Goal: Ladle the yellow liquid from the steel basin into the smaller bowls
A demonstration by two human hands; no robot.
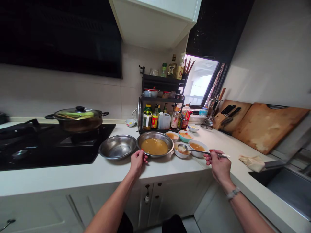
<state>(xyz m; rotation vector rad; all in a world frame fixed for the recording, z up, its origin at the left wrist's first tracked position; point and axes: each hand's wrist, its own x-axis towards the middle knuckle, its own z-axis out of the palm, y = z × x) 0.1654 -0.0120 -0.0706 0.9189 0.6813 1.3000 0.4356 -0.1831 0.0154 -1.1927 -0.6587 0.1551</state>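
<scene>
My left hand (138, 161) pinches the near rim of a steel basin (170, 152) that holds brownish broth (154, 147). In my right hand (219, 165) is the handle of a metal ladle (182, 148), whose bowl sits over a small white bowl (181, 155) just right of the basin. Beside it a second white bowl (199, 155) holds orange-brown liquid. Behind them stand another white bowl (173, 136) and a green-rimmed bowl (185, 138), both with similar liquid. Left of the broth basin lies a second steel basin (118, 147) with nothing visible inside.
A lidded pot (78, 121) stands on the black stove (48, 155) at left. Behind the bowls is a black rack (162, 78) of bottles. A knife block (220, 120), cutting boards (269, 126), a cloth (252, 162) and the sink (286, 186) are at right.
</scene>
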